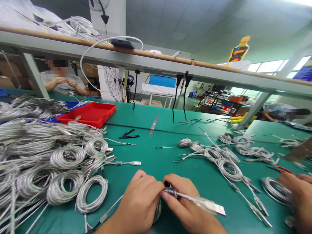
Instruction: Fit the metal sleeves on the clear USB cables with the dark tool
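Note:
In the head view my right hand [188, 206] is closed around a clear-jacketed USB cable [187, 197], gripping it at the dark cylindrical bead [171, 191] behind the plug. The silver USB plug [220, 209] points out to the right, beyond my fingers. My left hand [140, 203] is closed too, its thumb and fingertips meeting the right hand's at the bead. Part of the coil [158, 213] shows below, between my hands; the rest is hidden. To the left, a coiled cable [92, 195] lies beside my left wrist.
A large pile of coiled cables [31, 139] fills the left, near a red tray [92, 113]. Black-handled cutters [129, 134] and a steel ruler [153, 125] lie ahead. More coils [229, 169] lie right, where another person's hand [296, 191] reaches in. A shelf [158, 60] spans overhead.

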The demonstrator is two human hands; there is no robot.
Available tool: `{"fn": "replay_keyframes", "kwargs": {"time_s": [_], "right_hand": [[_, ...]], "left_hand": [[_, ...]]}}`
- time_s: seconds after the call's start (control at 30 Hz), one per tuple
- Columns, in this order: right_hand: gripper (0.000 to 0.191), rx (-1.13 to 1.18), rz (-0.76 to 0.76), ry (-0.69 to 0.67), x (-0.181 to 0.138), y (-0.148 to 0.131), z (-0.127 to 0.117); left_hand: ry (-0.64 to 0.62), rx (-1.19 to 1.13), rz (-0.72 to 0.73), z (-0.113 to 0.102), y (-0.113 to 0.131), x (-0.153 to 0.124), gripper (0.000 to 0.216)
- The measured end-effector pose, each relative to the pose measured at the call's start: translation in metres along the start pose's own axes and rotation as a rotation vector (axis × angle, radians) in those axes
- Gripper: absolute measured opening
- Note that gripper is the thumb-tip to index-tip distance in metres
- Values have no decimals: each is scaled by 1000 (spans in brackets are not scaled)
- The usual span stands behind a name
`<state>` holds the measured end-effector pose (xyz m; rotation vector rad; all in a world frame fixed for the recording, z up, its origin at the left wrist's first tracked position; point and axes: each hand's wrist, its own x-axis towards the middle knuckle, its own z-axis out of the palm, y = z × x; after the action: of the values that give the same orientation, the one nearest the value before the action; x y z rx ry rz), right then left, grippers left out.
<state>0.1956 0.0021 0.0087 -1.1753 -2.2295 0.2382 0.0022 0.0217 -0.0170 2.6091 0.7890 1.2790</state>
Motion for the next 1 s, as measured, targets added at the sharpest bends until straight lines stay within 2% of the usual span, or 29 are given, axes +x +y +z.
{"fn": "replay_keyframes", "kwargs": {"time_s": [0.13, 0.27, 0.47, 0.53, 0.63, 1.0], "right_hand": [[57, 14, -27, 51, 0, -3, 0], [50, 25, -23, 62, 0, -1, 3], [17, 99, -8, 87, 0, 5, 7], [11, 118, -25, 104, 0, 4, 7], [9, 114, -42, 92, 0, 3, 4], [22, 53, -43, 24, 0, 2, -1]], "left_hand": [[5, -7, -1, 1, 1, 0, 24], [-1, -16, -16, 0, 3, 1, 24], [-46, -49, -29, -3, 2, 2, 25], [-64, -63, -35, -3, 2, 2, 25], [-83, -74, -39, -2, 2, 2, 25], [-100, -58, -31, 1, 1, 1, 25]]}}
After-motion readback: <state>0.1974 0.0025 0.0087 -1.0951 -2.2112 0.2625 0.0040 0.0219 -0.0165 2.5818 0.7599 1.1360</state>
